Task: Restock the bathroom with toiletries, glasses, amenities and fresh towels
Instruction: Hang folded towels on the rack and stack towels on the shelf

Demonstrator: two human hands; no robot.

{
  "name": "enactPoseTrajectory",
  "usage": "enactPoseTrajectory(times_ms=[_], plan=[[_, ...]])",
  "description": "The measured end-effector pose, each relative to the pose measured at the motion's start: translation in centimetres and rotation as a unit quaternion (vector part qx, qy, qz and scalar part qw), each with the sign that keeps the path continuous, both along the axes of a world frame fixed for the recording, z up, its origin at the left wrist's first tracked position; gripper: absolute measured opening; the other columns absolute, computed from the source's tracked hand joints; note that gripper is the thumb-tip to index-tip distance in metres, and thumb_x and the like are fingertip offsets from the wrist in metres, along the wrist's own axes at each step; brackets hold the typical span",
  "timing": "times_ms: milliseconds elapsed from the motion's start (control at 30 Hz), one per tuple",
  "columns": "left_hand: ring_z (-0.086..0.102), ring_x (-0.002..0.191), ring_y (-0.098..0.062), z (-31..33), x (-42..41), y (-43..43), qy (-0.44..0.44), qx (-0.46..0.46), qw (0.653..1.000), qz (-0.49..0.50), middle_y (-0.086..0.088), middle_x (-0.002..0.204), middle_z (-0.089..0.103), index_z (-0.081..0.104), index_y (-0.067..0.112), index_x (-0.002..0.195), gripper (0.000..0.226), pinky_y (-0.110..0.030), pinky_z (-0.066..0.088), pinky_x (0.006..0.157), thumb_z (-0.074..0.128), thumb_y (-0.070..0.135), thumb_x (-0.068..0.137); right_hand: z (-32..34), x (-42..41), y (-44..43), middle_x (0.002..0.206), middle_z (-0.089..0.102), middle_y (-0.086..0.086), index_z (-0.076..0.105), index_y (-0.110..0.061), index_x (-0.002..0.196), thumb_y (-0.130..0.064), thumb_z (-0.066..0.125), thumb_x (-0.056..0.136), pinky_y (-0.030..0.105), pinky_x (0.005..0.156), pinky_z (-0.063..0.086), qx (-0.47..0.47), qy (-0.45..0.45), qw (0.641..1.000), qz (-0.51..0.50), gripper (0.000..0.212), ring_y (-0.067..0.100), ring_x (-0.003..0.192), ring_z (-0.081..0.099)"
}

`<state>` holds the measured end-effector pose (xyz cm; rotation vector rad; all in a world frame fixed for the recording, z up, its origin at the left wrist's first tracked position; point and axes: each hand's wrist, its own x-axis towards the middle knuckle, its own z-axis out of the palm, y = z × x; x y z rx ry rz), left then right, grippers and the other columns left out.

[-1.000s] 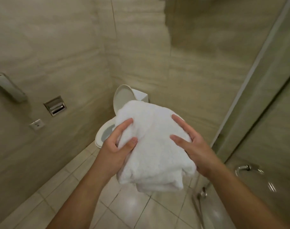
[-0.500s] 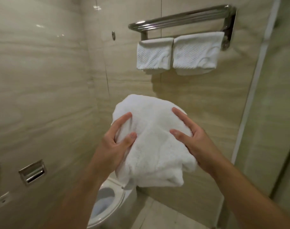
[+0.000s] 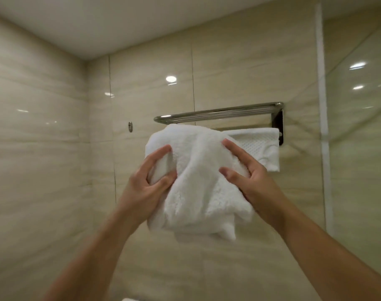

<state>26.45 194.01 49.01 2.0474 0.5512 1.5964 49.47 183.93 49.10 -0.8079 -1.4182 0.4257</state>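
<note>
Left hand (image 3: 146, 187), right hand (image 3: 251, 180) gripping towel (image 3: 198, 170), chrome rack (image 3: 220, 115)

A bathroom: glossy beige wall tiles (image 3: 54, 137) all round, a chrome towel rack (image 3: 217, 115) at centre right, a glass partition (image 3: 359, 148) at right.

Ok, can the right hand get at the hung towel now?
Probably not: the right hand and left hand both grip the fresh towel, which hides much of the hung towel on the rack.
</note>
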Motion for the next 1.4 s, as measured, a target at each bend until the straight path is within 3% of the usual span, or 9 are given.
enactPoseTrajectory(times_ms=[333,500,767,933,1033,1100,1167,1300,1400], plan=[[0.061,0.106,0.015,9.1,3.0,8.3,-0.051,0.072,0.993,-0.076,0.03,0.124,0.058,0.061,0.054,0.132,0.052,-0.006,0.051,0.082,0.075,0.024,0.092,8.8,2.2,7.8,0.141,0.059,-0.019,0.057,-0.053,0.139,-0.027,0.074,0.095,0.037,0.102,0.057,0.101,-0.062,0.991,-0.062,0.054,0.005,0.124,0.064],[0.067,0.109,0.001,11.9,5.7,11.8,-0.067,0.086,0.991,-0.082,0.017,0.129,0.064,0.061,0.057,0.13,0.052,-0.021,0.057,0.088,0.075,0.025,0.092,12.0,4.8,10.9,0.144,0.056,-0.016,0.058,-0.051,0.139,-0.025,0.073,0.096,0.029,0.097,0.058,0.131,-0.081,0.985,-0.079,0.053,0.002,0.12,0.065],[0.067,0.108,0.002,15.8,11.3,15.6,-0.102,0.125,0.984,-0.078,0.02,0.13,0.061,0.059,0.06,0.13,0.051,-0.021,0.058,0.085,0.075,0.029,0.092,17.4,10.7,15.4,0.144,0.052,-0.02,0.057,-0.05,0.141,-0.028,0.074,0.095,0.026,0.1,0.056,0.174,-0.144,0.969,-0.097,0.054,-0.003,0.123,0.06],[0.066,0.114,-0.002,19.4,15.5,17.6,-0.139,0.159,0.976,-0.059,0.019,0.128,0.065,0.06,0.06,0.129,0.048,-0.03,0.057,0.095,0.076,0.032,0.092,22.4,14.7,17.5,0.142,0.053,-0.025,0.057,-0.05,0.141,-0.031,0.074,0.095,0.028,0.1,0.056,0.2,-0.176,0.96,-0.087,0.053,-0.002,0.125,0.059],[0.067,0.109,0.001,21.5,18.5,18.4,-0.159,0.154,0.974,-0.042,0.021,0.122,0.067,0.06,0.061,0.125,0.046,-0.026,0.057,0.093,0.076,0.036,0.091,25.8,17.6,18.7,0.14,0.055,-0.019,0.056,-0.05,0.142,-0.029,0.071,0.097,0.031,0.097,0.058,0.163,-0.188,0.966,-0.075,0.051,0.007,0.121,0.065],[0.068,0.105,-0.003,22.5,20.9,19.1,-0.146,0.124,0.981,-0.023,0.019,0.118,0.068,0.059,0.065,0.121,0.043,-0.028,0.058,0.09,0.075,0.04,0.09,27.8,19.7,19.5,0.141,0.059,-0.008,0.056,-0.044,0.144,-0.025,0.068,0.099,0.035,0.093,0.061,0.096,-0.183,0.976,-0.066,0.05,0.015,0.116,0.07],[0.07,0.103,-0.008,23.3,23.4,20.3,-0.134,0.071,0.988,-0.035,0.013,0.118,0.07,0.061,0.057,0.127,0.044,-0.033,0.06,0.089,0.075,0.037,0.09,29.2,22.0,20.2,0.137,0.066,-0.003,0.056,-0.037,0.145,-0.024,0.066,0.101,0.036,0.091,0.061,0.016,-0.192,0.977,-0.093,0.047,0.019,0.113,0.072],[0.075,0.1,-0.017,24.8,27.1,22.3,-0.089,-0.052,0.988,-0.113,0.002,0.117,0.074,0.063,0.031,0.135,0.044,-0.037,0.061,0.086,0.072,0.027,0.092,30.1,25.9,20.7,0.115,0.078,0.007,0.075,-0.014,0.114,-0.034,0.067,0.097,0.036,0.083,0.056,-0.11,-0.244,0.935,-0.234,0.028,0.027,0.11,0.073],[0.068,0.076,-0.017,25.8,28.3,22.0,-0.035,-0.041,0.988,-0.146,0.0,0.088,0.07,0.067,0.02,0.1,0.01,-0.028,0.054,0.067,0.061,0.013,0.096,30.3,26.4,19.6,0.117,0.077,0.01,0.072,-0.009,0.115,-0.045,0.057,0.102,0.034,0.078,0.059,-0.155,-0.264,0.929,-0.208,0.04,0.025,0.108,0.074]])
